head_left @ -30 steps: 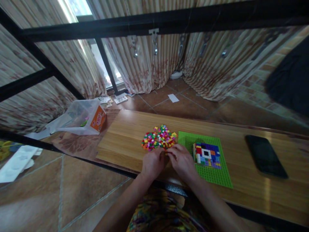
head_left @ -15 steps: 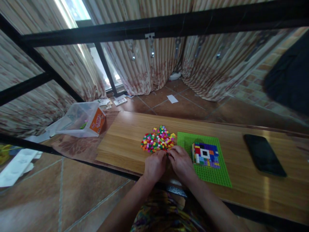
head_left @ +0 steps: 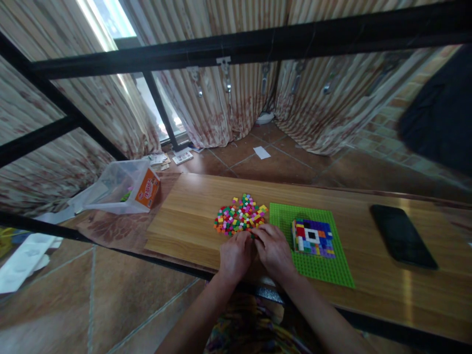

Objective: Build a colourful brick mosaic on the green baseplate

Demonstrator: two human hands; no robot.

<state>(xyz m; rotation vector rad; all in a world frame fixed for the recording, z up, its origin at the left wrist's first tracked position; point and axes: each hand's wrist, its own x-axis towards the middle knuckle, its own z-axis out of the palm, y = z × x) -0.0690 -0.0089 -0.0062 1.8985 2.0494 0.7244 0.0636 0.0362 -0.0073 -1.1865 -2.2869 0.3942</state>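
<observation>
My left hand and my right hand meet at the near edge of a heap of small coloured building bricks. Their fingers are closed, tips together. Small red and green bits of building brick show between the fingertips; the fingers hide most of them, and how many there are I cannot tell. Just right of my right hand lies a green baseplate. On it stands a block built of many coloured bricks, with a white square around a black centre on top.
A dark phone lies on the wooden board at the right. Left of the board is a clear plastic box with an orange label. A black metal bar crosses beyond the board, with curtains behind it.
Both hands stay together by the heap, with the fingers slightly shifted; more red and green shows at the fingertips. The whole view has moved slightly.
</observation>
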